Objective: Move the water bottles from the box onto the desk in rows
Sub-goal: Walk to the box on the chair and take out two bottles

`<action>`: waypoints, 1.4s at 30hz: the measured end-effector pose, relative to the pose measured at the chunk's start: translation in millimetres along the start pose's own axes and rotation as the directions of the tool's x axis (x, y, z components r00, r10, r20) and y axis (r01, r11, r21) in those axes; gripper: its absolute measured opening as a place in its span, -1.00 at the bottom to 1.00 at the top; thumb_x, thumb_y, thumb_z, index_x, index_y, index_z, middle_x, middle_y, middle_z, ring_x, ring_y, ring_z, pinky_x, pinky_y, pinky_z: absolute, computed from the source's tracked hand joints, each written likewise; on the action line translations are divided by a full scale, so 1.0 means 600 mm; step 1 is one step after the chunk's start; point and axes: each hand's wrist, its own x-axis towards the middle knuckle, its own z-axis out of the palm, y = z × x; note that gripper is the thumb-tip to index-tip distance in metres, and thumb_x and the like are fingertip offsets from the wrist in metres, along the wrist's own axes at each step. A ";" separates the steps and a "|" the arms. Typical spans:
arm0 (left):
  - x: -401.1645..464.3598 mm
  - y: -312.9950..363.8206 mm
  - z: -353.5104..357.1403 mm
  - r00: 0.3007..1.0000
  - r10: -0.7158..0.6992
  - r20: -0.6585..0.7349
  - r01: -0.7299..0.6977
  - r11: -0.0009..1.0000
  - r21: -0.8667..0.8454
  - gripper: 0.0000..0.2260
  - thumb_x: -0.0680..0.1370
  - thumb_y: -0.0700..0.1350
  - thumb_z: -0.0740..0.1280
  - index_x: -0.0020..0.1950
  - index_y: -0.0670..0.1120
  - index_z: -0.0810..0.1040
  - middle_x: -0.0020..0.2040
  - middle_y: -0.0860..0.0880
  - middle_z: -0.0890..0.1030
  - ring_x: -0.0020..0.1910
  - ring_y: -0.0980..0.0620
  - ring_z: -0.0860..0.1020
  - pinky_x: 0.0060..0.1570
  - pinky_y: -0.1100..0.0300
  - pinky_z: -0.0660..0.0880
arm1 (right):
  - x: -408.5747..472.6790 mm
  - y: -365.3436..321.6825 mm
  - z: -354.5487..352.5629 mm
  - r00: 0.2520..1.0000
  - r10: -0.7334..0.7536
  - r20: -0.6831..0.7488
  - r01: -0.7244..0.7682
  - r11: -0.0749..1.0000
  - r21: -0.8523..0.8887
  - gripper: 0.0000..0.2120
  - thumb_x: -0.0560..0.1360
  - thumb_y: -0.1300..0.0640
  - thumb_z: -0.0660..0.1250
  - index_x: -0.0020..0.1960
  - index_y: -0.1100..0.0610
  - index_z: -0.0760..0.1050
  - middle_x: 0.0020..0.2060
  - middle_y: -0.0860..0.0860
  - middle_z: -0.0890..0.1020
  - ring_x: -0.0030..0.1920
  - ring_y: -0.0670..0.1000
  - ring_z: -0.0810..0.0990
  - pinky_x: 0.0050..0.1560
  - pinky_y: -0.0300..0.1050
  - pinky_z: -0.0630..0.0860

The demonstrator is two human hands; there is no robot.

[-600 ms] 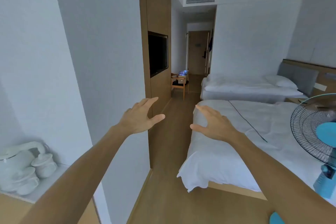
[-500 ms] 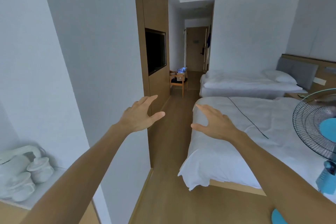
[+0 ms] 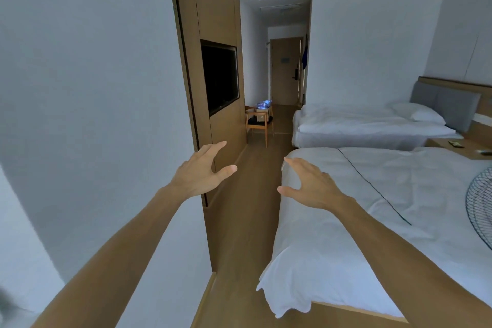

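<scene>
While both arms reach forward at mid-frame, neither hand carries anything. White wall [image 3: 87,93] fills the left of the frame, followed by a wooden wall panel [image 3: 213,8] with a dark television [image 3: 219,76] set into it. Left hand [image 3: 198,174] is raised before the lower edge of that panel, palm down, grip wide, thumb spread from the fingers, touching nothing. Beyond it, far down the wooden floor [image 3: 245,221] at frame centre, a wooden chair [image 3: 258,121] stands against the panel wall, with a cardboard box [image 3: 262,116] on it; the water bottles [image 3: 263,104] show as a small blue-white cluster at the top of the box, too small to count. Closed door [image 3: 285,72] ends the corridor. Right hand [image 3: 310,185] hovers over the foot corner of the near bed [image 3: 346,221], grip wide, palm down; contact with the sheet cannot be told. Second bed [image 3: 367,125] lies further back at right, and a fan grille [image 3: 479,210] cuts the right edge.
</scene>
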 end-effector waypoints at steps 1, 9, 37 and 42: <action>0.023 -0.001 0.007 1.000 -0.008 -0.001 0.008 1.000 -0.003 -0.34 0.51 0.35 0.18 0.54 0.19 0.09 0.55 0.07 0.18 0.50 -0.04 0.23 0.37 -0.21 0.32 | 0.025 0.009 -0.001 1.000 -0.003 0.007 0.003 1.000 0.000 -0.19 0.41 -0.41 0.23 0.53 -0.20 -0.03 0.56 -0.07 0.09 0.52 0.09 0.15 0.41 0.27 0.23; 0.183 -0.039 0.046 0.999 -0.054 0.000 0.054 0.998 -0.026 -0.34 0.51 0.34 0.18 0.55 0.18 0.09 0.55 0.10 0.17 0.51 -0.02 0.20 0.37 -0.24 0.31 | 0.208 0.050 0.010 0.998 -0.066 0.026 0.065 0.998 0.017 -0.20 0.44 -0.37 0.24 0.54 -0.18 -0.02 0.56 -0.08 0.09 0.52 0.07 0.13 0.41 0.25 0.22; 0.923 -0.366 0.233 0.992 0.126 -0.025 -0.125 0.992 0.019 -0.33 0.49 0.40 0.15 0.54 0.20 0.10 0.52 0.15 0.21 0.47 0.02 0.24 0.35 -0.18 0.29 | 0.948 0.129 0.248 0.999 0.023 0.038 -0.022 0.999 -0.039 -0.18 0.39 -0.47 0.17 0.51 -0.28 -0.11 0.56 -0.11 0.02 0.54 0.06 0.04 0.42 0.28 0.12; 1.073 -0.408 0.291 0.992 0.127 -0.010 -0.126 0.992 0.014 -0.33 0.49 0.40 0.15 0.54 0.21 0.09 0.53 0.17 0.20 0.47 0.03 0.24 0.35 -0.16 0.29 | 1.094 0.186 0.293 1.000 0.008 0.028 -0.007 1.000 -0.015 -0.18 0.39 -0.47 0.15 0.52 -0.26 -0.09 0.56 -0.11 0.04 0.54 0.05 0.04 0.42 0.26 0.13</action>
